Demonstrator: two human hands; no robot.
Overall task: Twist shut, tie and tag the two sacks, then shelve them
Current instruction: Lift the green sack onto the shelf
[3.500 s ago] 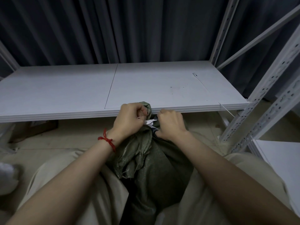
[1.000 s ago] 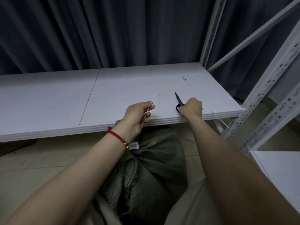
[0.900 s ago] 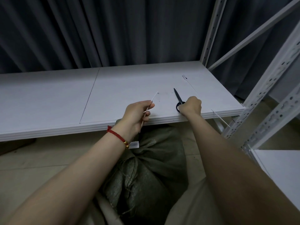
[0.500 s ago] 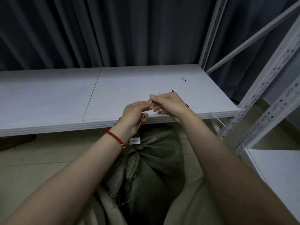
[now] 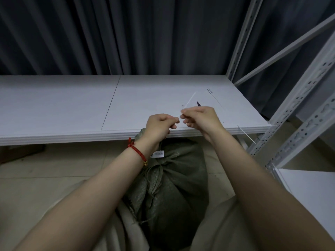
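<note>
A green woven sack stands between my knees, its neck gathered and tied, with a white tag at the neck. Above it, over the front edge of the white shelf board, my left hand and my right hand meet. Both pinch a thin white cut-off strip, whose free end points up and to the right. Black scissors lie on the shelf behind my right hand; only their tip shows.
Another thin white tie hangs over the shelf's right front corner, and a third lies further back. Perforated grey uprights stand at the right, with a lower white shelf. A dark curtain hangs behind.
My hands left the sack's neck after cutting the tie. My right hand laid the scissors on the shelf, then came left and took hold of the strip that my left hand carries.
</note>
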